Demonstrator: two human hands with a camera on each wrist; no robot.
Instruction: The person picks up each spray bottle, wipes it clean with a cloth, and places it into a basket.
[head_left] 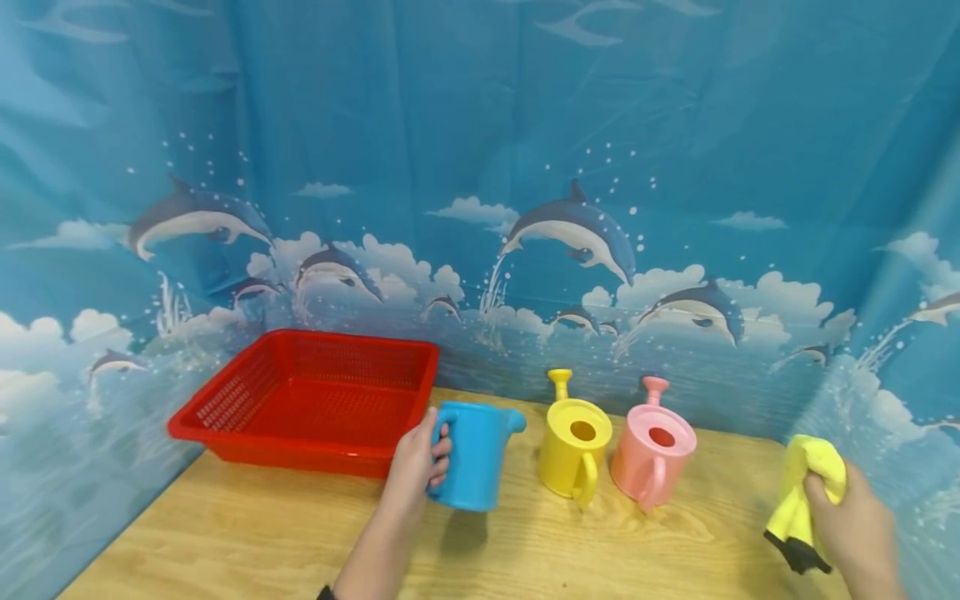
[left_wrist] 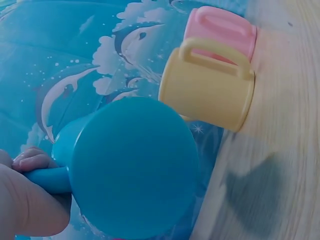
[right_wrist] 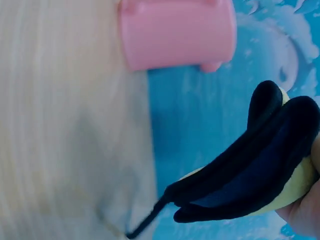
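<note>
My left hand (head_left: 414,468) grips the handle of a blue watering can (head_left: 474,458), its spout pointing right. The can hangs above the table, with a shadow under it; in the left wrist view its round blue bottom (left_wrist: 135,170) faces the camera. At the far right, my right hand (head_left: 858,521) holds a bunched yellow cloth (head_left: 797,500) with black edging, off the table. The cloth's dark folds (right_wrist: 240,160) fill much of the right wrist view. Right of the blue can stand a yellow watering can (head_left: 562,458) and a pink watering can (head_left: 637,467), handles toward me.
A red plastic basket (head_left: 315,457) with slotted sides stands at the back left, just left of the blue can. Wooden table (head_left: 262,533) surface stretches across the front. A blue dolphin-print curtain (head_left: 450,125) borders the table at the back and sides.
</note>
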